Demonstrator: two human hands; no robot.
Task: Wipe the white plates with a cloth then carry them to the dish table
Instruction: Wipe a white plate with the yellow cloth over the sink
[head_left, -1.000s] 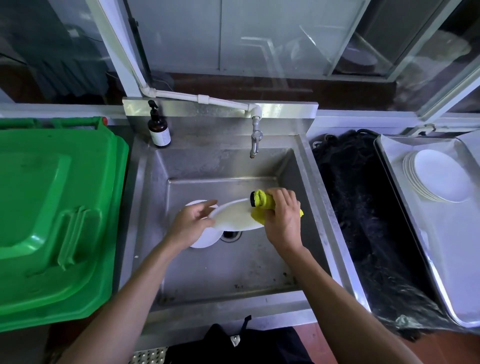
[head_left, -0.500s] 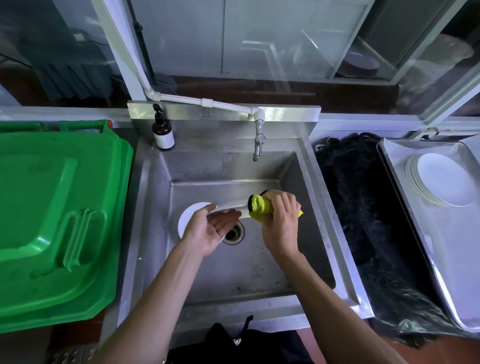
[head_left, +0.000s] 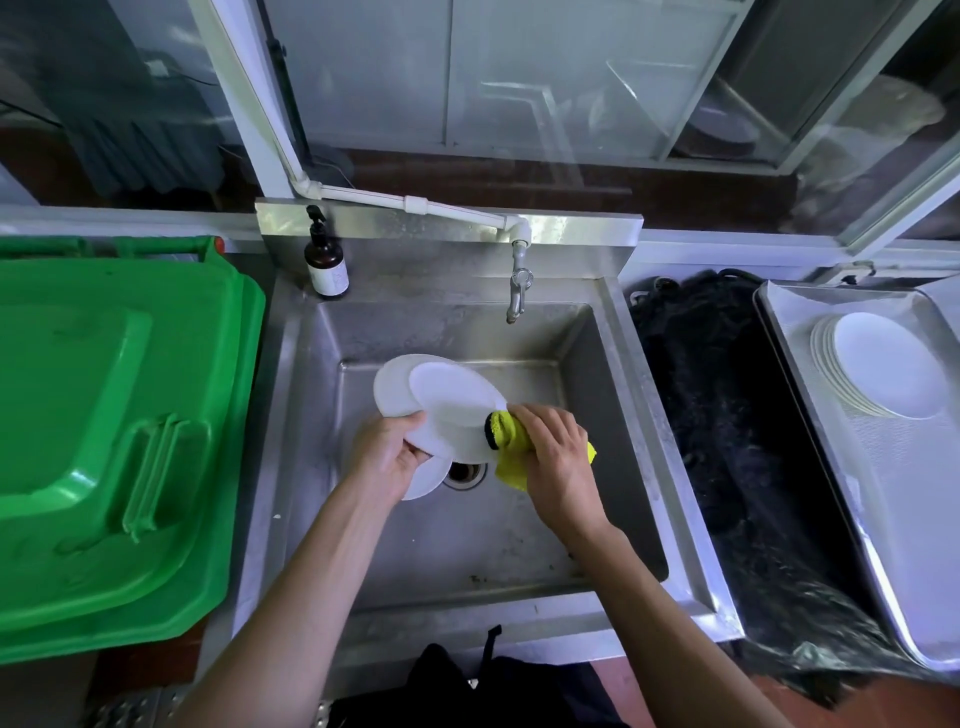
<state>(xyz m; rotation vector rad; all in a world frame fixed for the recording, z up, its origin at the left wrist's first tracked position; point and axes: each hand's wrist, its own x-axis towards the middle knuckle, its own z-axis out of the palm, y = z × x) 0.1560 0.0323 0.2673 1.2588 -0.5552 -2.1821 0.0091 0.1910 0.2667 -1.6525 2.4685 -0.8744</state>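
Observation:
Over the steel sink (head_left: 631, 415) my left hand (head_left: 387, 460) grips the near-left rim of a white plate (head_left: 447, 402), which is tilted up with its broad face toward me. My right hand (head_left: 556, 460) is closed on a yellow cloth (head_left: 506, 436) with a dark patch, pressed against the plate's right edge. A second white plate (head_left: 428, 480) lies on the sink floor beside the drain (head_left: 466, 472), partly hidden under my left hand. A stack of white plates (head_left: 883, 366) rests on the metal tray (head_left: 852, 499) at the far right.
A green bin lid (head_left: 104, 415) fills the left side, right against the sink. A brown pump bottle (head_left: 326, 262) stands on the sink's back left corner. The tap (head_left: 518, 283) hangs over the basin. A black bag (head_left: 727, 415) lies between sink and tray.
The held plate has tipped from nearly edge-on to facing me and now sits further back in the basin. My right hand with the cloth has shifted to the plate's right rim.

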